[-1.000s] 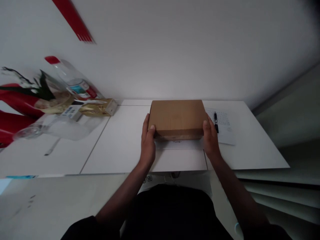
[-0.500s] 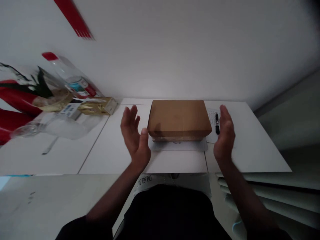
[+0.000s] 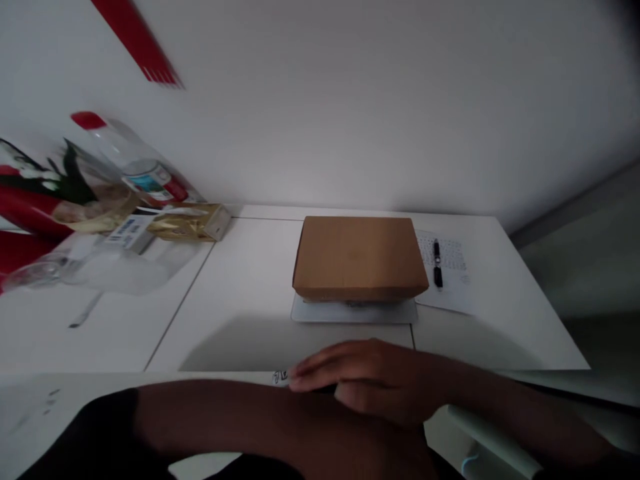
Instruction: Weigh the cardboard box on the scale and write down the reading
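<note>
A closed brown cardboard box sits on the table, on top of a flat grey slab that looks like a laptop. My forearms cross close to my body at the table's front edge. My right hand lies over my left forearm, palm down, its fingers stretched out to the left and holding nothing. My left hand is low under the right one; its fingers are hidden. Neither hand touches the box.
Right of the box lies a written sheet of paper with a black pen on it. At the left stand a plastic bottle, a gold packet, a small white box and a plant beside red objects. A wall rises behind.
My hands have moved from either side of the box back toward my body, and my arms now cross. The box stays on the slab. The view has shifted slightly.
</note>
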Demonstrator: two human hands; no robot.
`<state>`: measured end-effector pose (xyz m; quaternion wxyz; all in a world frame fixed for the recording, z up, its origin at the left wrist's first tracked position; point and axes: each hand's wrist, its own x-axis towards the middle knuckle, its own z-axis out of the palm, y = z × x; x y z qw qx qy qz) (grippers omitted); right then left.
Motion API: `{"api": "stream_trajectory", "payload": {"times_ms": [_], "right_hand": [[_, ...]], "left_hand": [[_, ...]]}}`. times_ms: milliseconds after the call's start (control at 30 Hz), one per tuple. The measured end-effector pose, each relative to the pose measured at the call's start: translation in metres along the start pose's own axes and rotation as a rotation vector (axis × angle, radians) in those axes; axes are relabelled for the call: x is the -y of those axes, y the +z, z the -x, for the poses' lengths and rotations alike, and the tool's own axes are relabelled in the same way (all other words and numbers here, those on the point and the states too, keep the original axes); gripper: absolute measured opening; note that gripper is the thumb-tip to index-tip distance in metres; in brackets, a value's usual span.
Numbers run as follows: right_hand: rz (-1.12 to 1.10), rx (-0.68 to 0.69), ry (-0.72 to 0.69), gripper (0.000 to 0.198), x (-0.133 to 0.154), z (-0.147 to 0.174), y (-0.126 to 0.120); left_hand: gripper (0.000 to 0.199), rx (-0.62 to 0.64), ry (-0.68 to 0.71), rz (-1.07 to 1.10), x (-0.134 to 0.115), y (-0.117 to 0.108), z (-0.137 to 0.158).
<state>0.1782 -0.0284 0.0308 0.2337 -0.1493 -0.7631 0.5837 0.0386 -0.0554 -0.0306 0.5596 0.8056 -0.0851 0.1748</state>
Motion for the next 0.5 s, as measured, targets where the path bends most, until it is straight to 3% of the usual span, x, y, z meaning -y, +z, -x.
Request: {"api": "stream_trajectory", "payload": {"times_ms": [100,267,367,500], "right_hand": [[-0.112,0.099,0.060,0.050,-0.022,-0.008,0.006],[-0.232,0.121,0.062,0.056,-0.068,-0.010,0.014],[-0.283,0.086,0.070,0.058,-0.091,-0.011,0.015],[-0.387,0.091,0.139,0.061,-0.109,-0.011,0.008]], "left_hand": [[0.039,-0.059,-0.134,-0.016,0.016,0.010,0.009],[0.044,-0.145,-0.320,-0.076,0.039,0.003,0.020],[0.039,-0.065,-0.417,-0.110,0.050,-0.006,0.022],[0.039,0.112,-0.420,-0.093,0.052,-0.025,0.017]]}}
